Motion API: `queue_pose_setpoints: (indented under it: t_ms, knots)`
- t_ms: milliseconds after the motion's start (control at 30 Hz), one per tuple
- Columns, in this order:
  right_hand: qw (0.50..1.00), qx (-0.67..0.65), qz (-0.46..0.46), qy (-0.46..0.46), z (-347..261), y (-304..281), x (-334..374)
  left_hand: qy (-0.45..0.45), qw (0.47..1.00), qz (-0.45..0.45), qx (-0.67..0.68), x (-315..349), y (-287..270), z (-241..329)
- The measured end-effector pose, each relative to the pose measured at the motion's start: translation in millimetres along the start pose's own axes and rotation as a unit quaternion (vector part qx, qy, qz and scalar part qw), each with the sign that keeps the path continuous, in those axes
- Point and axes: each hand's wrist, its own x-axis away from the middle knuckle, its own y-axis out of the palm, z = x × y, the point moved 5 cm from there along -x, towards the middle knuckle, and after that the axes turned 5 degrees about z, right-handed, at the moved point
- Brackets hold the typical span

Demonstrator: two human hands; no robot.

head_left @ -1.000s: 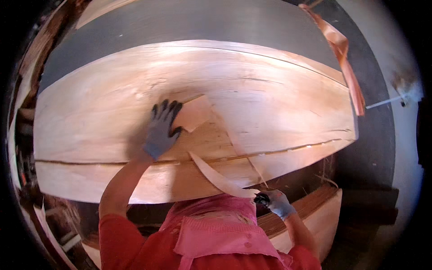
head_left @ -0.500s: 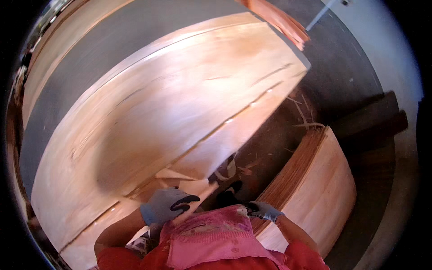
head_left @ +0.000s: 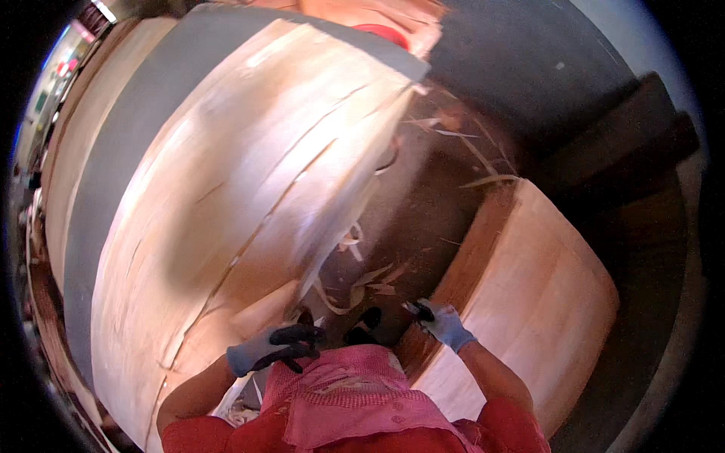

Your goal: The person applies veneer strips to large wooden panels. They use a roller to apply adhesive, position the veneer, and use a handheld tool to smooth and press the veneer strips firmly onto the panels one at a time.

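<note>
A large pale wood veneer sheet (head_left: 249,174) covers the worktop on my left, with a long split running along it. My left hand (head_left: 276,349), in a grey glove with dark fingers, is beside the sheet's near edge; its fingers are apart and nothing shows in them. To the right, my right hand (head_left: 444,325) is closed, gloved the same way, with a small light-coloured tip poking out from its fingers. What that object is cannot be made out. Just under this hand stands a thick stack of veneer sheets (head_left: 540,291).
Torn veneer strips (head_left: 340,298) and scraps litter the dark floor (head_left: 438,196) between sheet and stack. Dark beams (head_left: 619,166) lie at the far right. Beyond the sheet are reddish veneer pieces (head_left: 408,19) and a red round object (head_left: 384,34).
My left hand has come away from the torn piece at the sheet's edge, and its fingers have spread. My right hand has moved forward from my apron. The view has shifted.
</note>
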Motion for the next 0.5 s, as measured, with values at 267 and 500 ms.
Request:
queue_pose_setpoints:
  t_ms: [267, 500]
  knots:
    - [0.985, 0.067, 0.158, 0.007, 20.9, -70.7, 7.1, 0.237, 0.961, 0.082, 0.113, -80.3, -62.8, 166.1]
    - [0.964, -0.015, 0.196, 0.180, 101.8, -62.8, 30.1, 0.385, 0.694, 0.431, -0.430, -166.3, -109.7, 274.4]
